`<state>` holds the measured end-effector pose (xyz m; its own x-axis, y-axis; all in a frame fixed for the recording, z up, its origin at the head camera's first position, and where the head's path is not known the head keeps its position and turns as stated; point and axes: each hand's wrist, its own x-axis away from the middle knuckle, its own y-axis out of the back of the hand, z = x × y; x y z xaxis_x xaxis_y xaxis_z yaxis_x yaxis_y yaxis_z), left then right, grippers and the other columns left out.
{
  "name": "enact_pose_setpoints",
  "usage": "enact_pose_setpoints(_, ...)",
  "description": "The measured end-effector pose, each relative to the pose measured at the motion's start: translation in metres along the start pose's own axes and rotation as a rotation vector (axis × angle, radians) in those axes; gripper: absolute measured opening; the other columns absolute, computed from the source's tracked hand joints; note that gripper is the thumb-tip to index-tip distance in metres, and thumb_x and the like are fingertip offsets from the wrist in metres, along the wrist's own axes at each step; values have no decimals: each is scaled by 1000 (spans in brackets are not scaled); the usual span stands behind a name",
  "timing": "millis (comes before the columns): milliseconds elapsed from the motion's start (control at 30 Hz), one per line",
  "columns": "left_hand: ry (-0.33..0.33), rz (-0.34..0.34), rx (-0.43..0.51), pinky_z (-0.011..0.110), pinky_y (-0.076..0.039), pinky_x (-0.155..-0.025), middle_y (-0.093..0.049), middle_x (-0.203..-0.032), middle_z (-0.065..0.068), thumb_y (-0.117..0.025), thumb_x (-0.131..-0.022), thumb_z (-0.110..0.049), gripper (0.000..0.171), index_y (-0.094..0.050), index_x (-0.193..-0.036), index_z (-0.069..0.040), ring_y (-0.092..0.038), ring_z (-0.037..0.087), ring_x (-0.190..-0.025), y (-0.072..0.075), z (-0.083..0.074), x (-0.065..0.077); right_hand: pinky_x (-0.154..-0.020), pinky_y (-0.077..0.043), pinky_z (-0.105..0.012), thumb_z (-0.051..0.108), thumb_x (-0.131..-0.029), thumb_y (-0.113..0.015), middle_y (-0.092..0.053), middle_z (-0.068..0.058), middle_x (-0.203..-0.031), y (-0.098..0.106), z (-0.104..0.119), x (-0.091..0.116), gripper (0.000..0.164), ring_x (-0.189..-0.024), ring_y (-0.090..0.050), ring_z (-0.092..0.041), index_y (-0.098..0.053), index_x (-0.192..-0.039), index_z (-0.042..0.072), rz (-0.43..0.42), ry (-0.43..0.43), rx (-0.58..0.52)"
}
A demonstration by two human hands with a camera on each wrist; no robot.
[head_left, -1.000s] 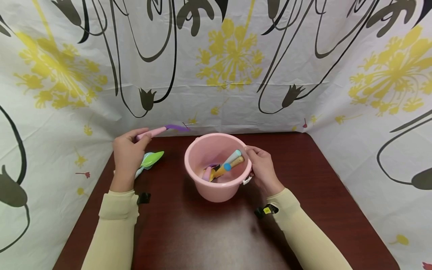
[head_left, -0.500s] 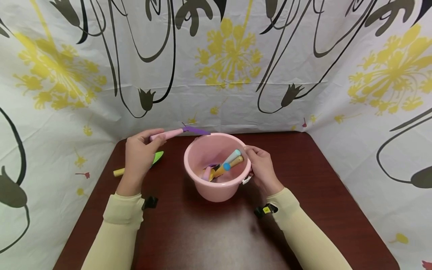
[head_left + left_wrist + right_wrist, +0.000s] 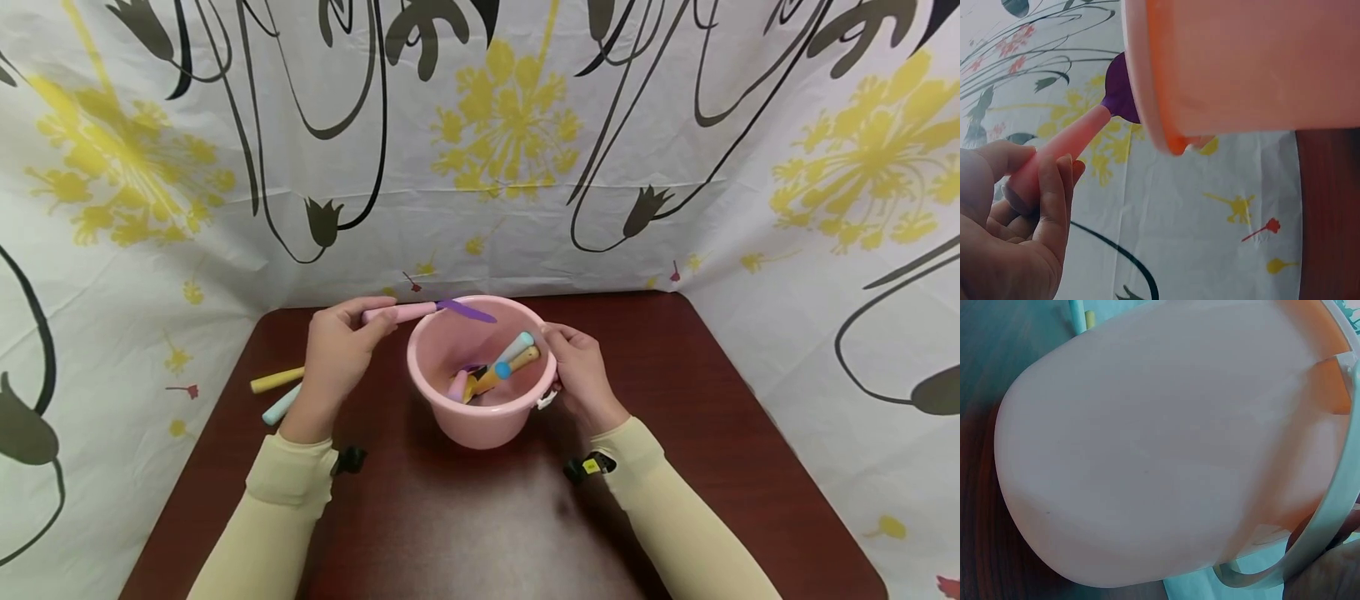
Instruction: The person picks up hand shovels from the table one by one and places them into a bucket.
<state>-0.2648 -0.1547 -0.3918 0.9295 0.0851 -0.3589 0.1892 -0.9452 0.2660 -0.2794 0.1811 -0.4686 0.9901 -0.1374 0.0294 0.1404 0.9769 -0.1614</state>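
Note:
My left hand point(image 3: 337, 350) pinches the pink handle of a small toy trowel point(image 3: 401, 313) between thumb and fingers. The trowel's purple blade point(image 3: 1121, 87) reaches over the rim into the mouth of a pink bucket point(image 3: 480, 427); in the left wrist view the rim hides the blade's end. My right hand point(image 3: 583, 367) grips the bucket's rim on its right side, near the pale bail handle point(image 3: 1329, 506). Inside the bucket lie several tools, among them a light blue handle point(image 3: 517, 347), an orange handle with a blue end point(image 3: 491, 381) and a pink handle point(image 3: 459, 386).
Left of the bucket on the dark red table point(image 3: 465, 533), a yellow handle point(image 3: 277, 380) and a light blue handle point(image 3: 281, 406) stick out from behind my left hand. A patterned white sheet point(image 3: 420, 217) hangs along the back and both sides.
My left hand has carried the trowel rightward, from left of the bucket until its blade is over the opening. The tool handles on the table have become more visible. My right hand stays on the rim.

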Motion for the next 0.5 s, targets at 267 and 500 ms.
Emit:
enact_pose_setpoints(267, -58, 16, -150, 26, -41, -54, -70, -81, 7, -83, -101, -24, 20, -87, -117, -11, -49, 20, -63, -21, 0, 3, -41, -41, -20, 27, -112, -67, -67, -6, -73, 0, 1, 1, 36, -44, -52, -6, -72, -133, -2, -3, -2, -12)
enact_pose_setpoints(500, -71, 46, -202, 33, -54, -67, -81, -106, 6, -82, -101, -24, 22, -86, -117, -9, -62, 23, -79, -39, -2, 3, -41, -40, -20, 26, -112, -67, -65, -2, -70, 0, 1, 0, 38, -43, -52, -6, -71, -134, -4, 6, 2, -28)
